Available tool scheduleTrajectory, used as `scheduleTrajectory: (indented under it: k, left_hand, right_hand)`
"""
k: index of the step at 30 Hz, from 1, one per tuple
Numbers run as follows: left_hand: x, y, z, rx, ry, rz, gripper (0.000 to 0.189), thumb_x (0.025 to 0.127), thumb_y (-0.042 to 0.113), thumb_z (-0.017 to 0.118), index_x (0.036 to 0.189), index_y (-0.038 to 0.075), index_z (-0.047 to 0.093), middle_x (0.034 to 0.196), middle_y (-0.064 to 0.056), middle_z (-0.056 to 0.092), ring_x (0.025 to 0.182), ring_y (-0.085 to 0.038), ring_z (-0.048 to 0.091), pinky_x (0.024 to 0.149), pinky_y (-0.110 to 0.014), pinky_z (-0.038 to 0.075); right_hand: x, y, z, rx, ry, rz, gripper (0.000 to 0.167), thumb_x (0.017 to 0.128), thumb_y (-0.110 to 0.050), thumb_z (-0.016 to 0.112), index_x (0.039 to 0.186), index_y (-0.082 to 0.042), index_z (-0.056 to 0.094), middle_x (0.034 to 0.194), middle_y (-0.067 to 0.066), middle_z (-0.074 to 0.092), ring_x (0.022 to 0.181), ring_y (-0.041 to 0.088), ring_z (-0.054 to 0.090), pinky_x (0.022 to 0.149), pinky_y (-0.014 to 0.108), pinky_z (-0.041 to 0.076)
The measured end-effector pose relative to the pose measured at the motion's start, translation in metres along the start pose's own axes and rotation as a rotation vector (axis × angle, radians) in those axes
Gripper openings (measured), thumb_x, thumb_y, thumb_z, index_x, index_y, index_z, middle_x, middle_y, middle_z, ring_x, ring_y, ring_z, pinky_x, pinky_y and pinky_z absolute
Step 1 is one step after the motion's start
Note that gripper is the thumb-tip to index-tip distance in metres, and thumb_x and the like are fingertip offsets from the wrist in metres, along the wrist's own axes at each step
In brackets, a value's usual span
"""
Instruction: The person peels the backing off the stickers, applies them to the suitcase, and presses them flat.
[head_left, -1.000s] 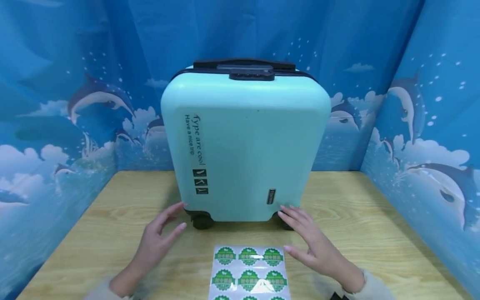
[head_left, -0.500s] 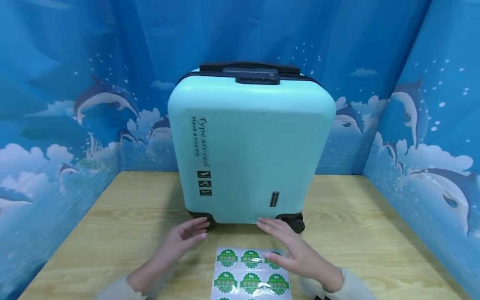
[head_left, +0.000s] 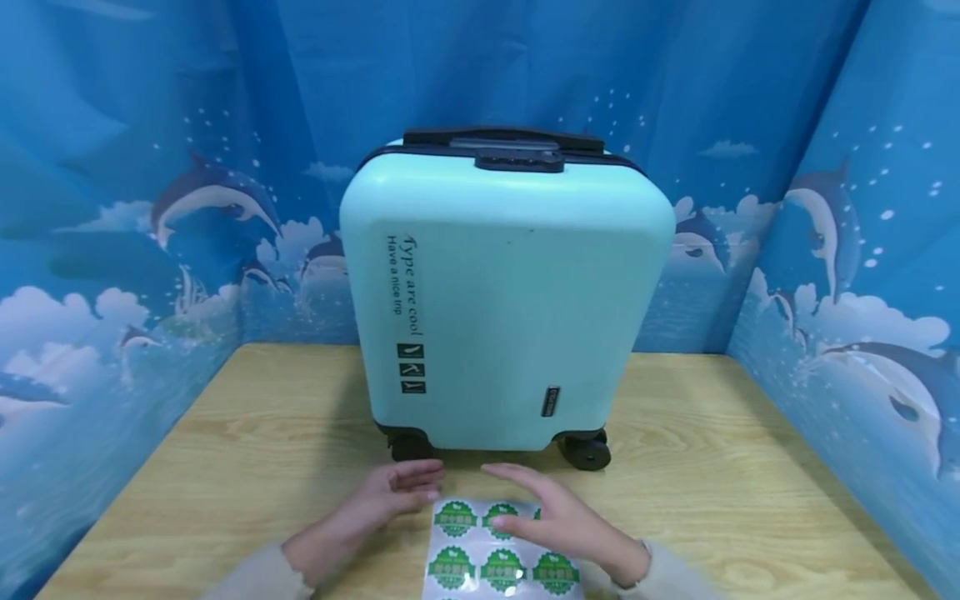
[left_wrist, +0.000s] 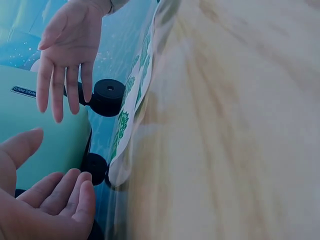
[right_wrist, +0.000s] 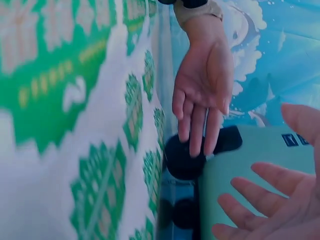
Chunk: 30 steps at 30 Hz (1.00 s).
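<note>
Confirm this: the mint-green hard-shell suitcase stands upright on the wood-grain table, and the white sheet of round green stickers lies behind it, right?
Not quite: the white sheet of round green stickers lies in front of the mint-green hard-shell suitcase, on its near side, as the head view shows. The rest is right.

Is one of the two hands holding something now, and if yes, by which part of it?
Nothing is held: the left hand and the right hand are both empty, near the sticker sheet.
</note>
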<state>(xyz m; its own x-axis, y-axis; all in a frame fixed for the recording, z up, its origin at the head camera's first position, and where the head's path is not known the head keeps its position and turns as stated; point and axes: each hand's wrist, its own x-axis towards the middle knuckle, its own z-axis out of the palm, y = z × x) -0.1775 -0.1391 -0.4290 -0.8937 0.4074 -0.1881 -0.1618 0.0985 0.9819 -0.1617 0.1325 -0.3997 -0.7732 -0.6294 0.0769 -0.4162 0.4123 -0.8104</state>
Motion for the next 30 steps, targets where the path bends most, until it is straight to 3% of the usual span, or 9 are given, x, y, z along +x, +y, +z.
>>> scheduleTrajectory:
  k: [6,13,25,30]
  left_hand:
    - [0.001,-0.004,-0.002,0.037,-0.008,0.042,0.059,0.082,0.013,0.070,0.133,-0.003,0.046,0.131,-0.019,0.054,0.119,-0.032,0.053,0.100,-0.041,0.044]
    - [0.004,-0.015,-0.002,0.173,0.014,0.089,0.055,0.080,0.017,0.073,0.128,-0.002,0.053,0.127,-0.019,0.057,0.114,-0.031,0.056,0.097,-0.042,0.046]
    - [0.005,-0.018,0.004,0.446,0.075,0.175,0.040,0.080,0.019,0.073,0.115,0.002,0.064,0.117,-0.014,0.065,0.111,-0.032,0.059,0.095,-0.048,0.045]
    - [0.006,-0.018,0.005,0.496,0.089,0.159,0.034,0.080,0.017,0.073,0.111,0.005,0.067,0.112,-0.010,0.068,0.107,-0.028,0.062,0.093,-0.048,0.047]
  right_hand:
    - [0.008,-0.006,0.010,0.082,-0.006,0.044,0.052,0.091,-0.030,0.062,0.135,-0.005,0.048,0.138,0.007,0.051,0.125,0.030,0.047,0.103,0.053,0.036]
    - [0.017,-0.011,0.019,0.220,0.026,0.183,0.047,0.088,-0.026,0.066,0.129,-0.007,0.054,0.132,0.011,0.055,0.119,0.030,0.053,0.102,0.048,0.040]
    - [0.026,-0.002,0.033,0.333,0.006,0.242,0.039,0.090,-0.017,0.064,0.125,-0.002,0.056,0.125,0.014,0.059,0.116,0.028,0.055,0.100,0.041,0.043]
    - [0.029,0.004,0.037,0.371,0.014,0.278,0.038,0.089,-0.014,0.064,0.124,-0.001,0.057,0.124,0.014,0.059,0.115,0.028,0.056,0.099,0.039,0.045]
